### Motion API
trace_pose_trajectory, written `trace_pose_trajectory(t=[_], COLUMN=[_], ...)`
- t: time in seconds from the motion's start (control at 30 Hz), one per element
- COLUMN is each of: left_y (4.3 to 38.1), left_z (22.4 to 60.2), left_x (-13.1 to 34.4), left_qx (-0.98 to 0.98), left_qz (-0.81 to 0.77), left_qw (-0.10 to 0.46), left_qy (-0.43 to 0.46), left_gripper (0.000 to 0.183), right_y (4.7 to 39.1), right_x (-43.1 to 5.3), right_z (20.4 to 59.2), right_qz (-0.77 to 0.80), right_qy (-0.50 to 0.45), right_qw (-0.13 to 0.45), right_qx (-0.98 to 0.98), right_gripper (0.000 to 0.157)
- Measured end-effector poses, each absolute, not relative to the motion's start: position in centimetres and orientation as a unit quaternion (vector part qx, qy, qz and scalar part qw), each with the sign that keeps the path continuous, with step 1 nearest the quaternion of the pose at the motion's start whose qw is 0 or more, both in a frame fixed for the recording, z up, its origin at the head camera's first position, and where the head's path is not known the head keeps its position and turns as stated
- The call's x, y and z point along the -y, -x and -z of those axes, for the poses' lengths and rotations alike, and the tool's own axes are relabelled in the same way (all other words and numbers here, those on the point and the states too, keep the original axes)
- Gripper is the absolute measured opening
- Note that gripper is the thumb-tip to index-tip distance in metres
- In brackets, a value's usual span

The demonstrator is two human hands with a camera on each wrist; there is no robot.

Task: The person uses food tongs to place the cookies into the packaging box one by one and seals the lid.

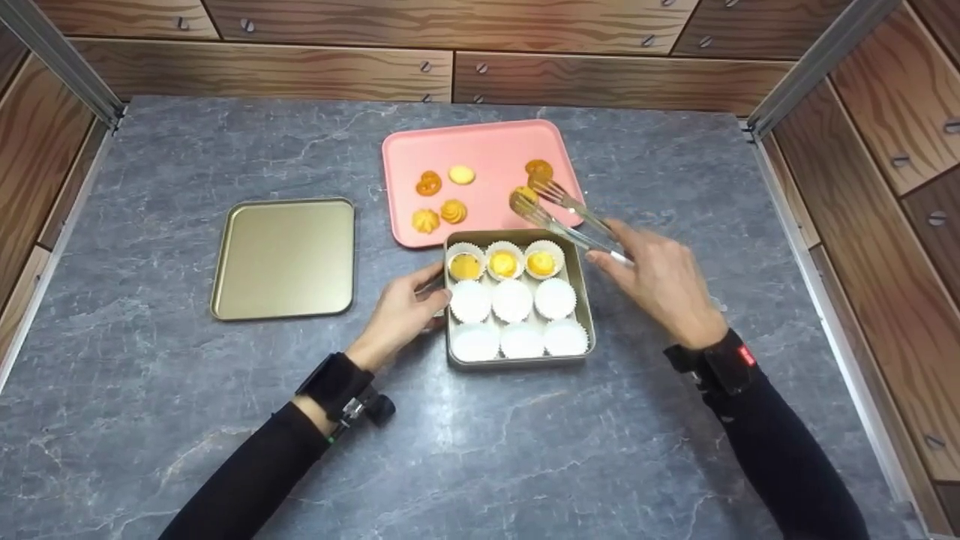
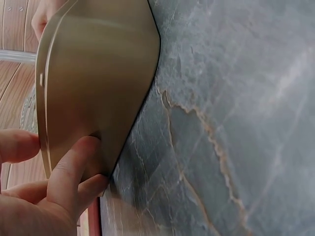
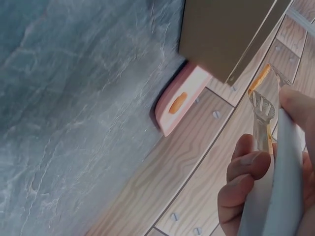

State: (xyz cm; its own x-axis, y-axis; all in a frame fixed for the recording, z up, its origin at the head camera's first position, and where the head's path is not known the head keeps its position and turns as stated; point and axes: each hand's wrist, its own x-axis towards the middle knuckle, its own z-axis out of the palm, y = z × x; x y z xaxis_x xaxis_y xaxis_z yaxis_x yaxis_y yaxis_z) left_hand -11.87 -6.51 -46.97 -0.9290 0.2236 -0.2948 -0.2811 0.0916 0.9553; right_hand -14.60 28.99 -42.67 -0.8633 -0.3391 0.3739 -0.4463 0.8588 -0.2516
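A square gold tin point(image 1: 589, 330) holds rows of white paper cups point(image 1: 511, 301). The three cups at the back have yellow cookies point(image 1: 503, 262) in them; those in front show white insides. My left hand point(image 1: 405, 304) holds the tin's left side, thumb at the rim and fingers against the outer wall. In my right hand point(image 1: 664, 277) are metal tongs point(image 1: 559, 225) with pale handles, reaching over the right part of the pink tray point(image 1: 495, 142). A golden cookie point(image 3: 260, 77) shows between the tong tips. Right by them on the tray lies a pretzel-shaped cookie point(image 1: 538, 168).
Several more cookies point(image 1: 453, 211) lie on the tray's left half, behind the tin. A gold lid point(image 1: 289, 259) rests flat on the grey marbled table point(image 1: 465, 465) at the left. Wood-patterned panels point(image 1: 300, 71) stand around the back and sides.
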Motion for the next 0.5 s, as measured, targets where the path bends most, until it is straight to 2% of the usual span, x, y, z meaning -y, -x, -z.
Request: trace_pose_trajectory(t=[0.5], left_y=[11.8], left_z=[46.9], left_x=[6.5], left_qx=[-0.72], left_qz=[-0.667], left_qw=[0.191], left_qy=[0.019], left_gripper=[0.063], right_y=[10.8], right_x=[-28.0], right_z=[43.1], right_qz=[-0.168], right_qy=[-0.257], right_qw=[0.131], right_qx=[0.943], right_gripper=[0.056])
